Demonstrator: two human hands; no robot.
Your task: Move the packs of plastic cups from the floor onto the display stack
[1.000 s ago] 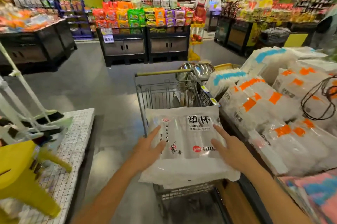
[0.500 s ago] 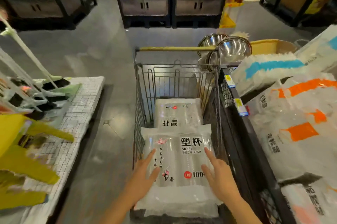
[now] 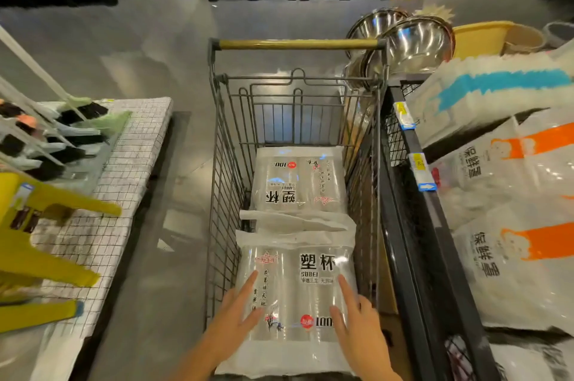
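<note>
L hand (image 3: 233, 318) + R hand (image 3: 357, 323) flat, fingers straight, atop clear plastic-wrapped cup pack (image 3: 298, 290) in grey wire trolley (image 3: 217, 163): prob. steadying for lift.

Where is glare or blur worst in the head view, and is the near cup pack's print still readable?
Head view: glare spots on the wrap of the near cup pack, large print readable, small print soft; strong highlights on the steel bowls; the yellow stool at the left edge is smeared; the wide-angle lens splays the sides of the cart.
</note>
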